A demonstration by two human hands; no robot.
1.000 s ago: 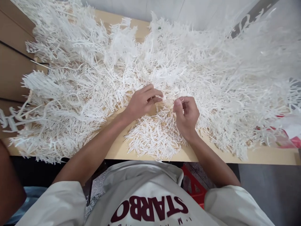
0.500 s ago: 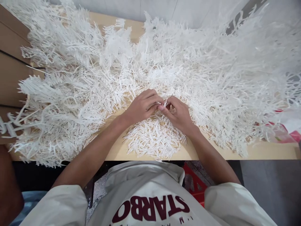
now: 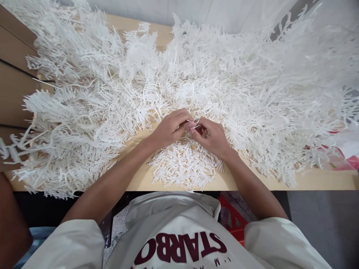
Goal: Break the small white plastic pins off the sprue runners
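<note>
Over the middle of the table, my left hand (image 3: 173,129) and my right hand (image 3: 211,136) meet fingertip to fingertip. Between them is a small piece of thin white branching strands (image 3: 196,123), pinched by both. The left thumb and index finger are closed on one side of it, the right ones on the other. Just below my hands lies a low pile of short white sticks (image 3: 185,168). A large tangled heap of longer white plastic-looking strands (image 3: 238,82) surrounds my hands on the far side and to both sides.
The pale wooden table (image 3: 316,181) has its front edge close to my body. A cardboard box (image 3: 14,86) stands at the left. A pink and clear plastic bag (image 3: 333,157) lies at the right. Another person's limb (image 3: 12,220) shows at the lower left.
My fingertips have shifted slightly and drawn closer together around the white strands. The heap and the small pile look the same.
</note>
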